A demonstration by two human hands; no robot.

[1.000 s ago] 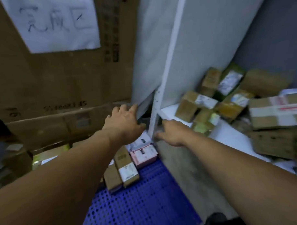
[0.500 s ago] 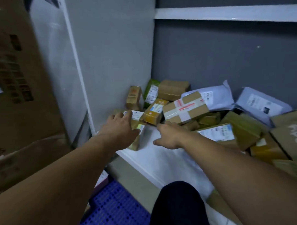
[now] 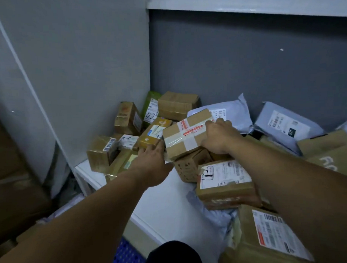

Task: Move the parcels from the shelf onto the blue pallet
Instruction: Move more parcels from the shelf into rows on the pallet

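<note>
On the white shelf (image 3: 161,206), atop other parcels (image 3: 223,180), the taped carton (image 3: 185,134) is mid-pickup, right hand (image 3: 216,138) curled over its far edge, left hand (image 3: 150,161) straight-fingered at its near corner, so a two-handed lift toward the blue pallet (image 3: 126,257) likely follows.

Roughly eleven brown boxes (image 3: 185,135), four grey mailers (image 3: 286,125), one green pouch (image 3: 152,100)

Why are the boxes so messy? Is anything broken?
The parcels lie jumbled and tilted on the white shelf, not stacked. The nearest brown parcel looks crumpled. The right hand grips the taped box.
</note>
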